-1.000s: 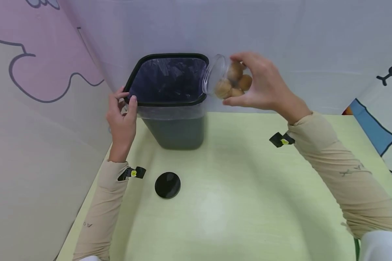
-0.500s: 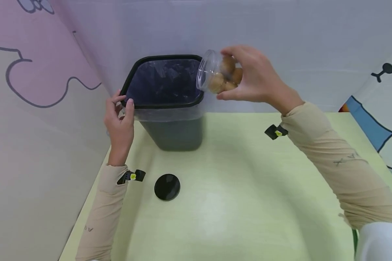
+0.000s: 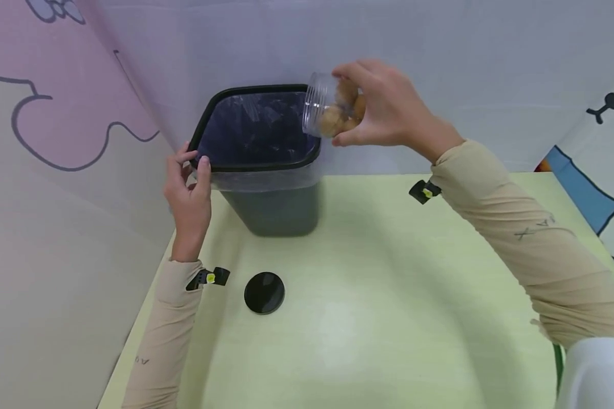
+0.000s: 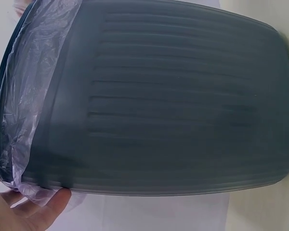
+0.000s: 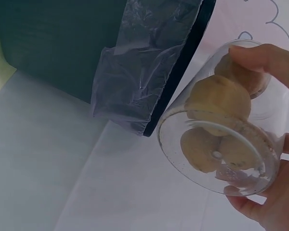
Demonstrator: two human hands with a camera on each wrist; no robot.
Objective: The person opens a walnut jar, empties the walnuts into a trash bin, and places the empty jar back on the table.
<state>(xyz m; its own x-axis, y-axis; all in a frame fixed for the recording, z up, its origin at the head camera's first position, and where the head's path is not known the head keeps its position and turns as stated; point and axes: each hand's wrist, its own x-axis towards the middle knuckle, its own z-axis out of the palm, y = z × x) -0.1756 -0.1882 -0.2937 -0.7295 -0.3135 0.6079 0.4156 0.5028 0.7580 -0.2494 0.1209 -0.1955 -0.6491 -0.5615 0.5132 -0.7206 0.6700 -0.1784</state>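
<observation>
My left hand grips the left front corner of a dark trash can, fingers at the rim and thumb in front. A clear plastic bag lines the can and folds over its black rim; the bottom inside is dark. My right hand holds a clear jar on its side, its open mouth over the can's right rim. Several round brown balls lie inside the jar; their kind is unclear. In the left wrist view, thumb and fingers press the bag against the can.
A round black lid lies on the pale yellow-green table in front of the can. White cloth walls with cartoon prints stand behind and at the sides. A white rounded object shows at the bottom right.
My right hand has moved left and farther back with the jar, so its mouth now overlaps the can's right rim. The balls are still in the jar. The left hand keeps its grip.
</observation>
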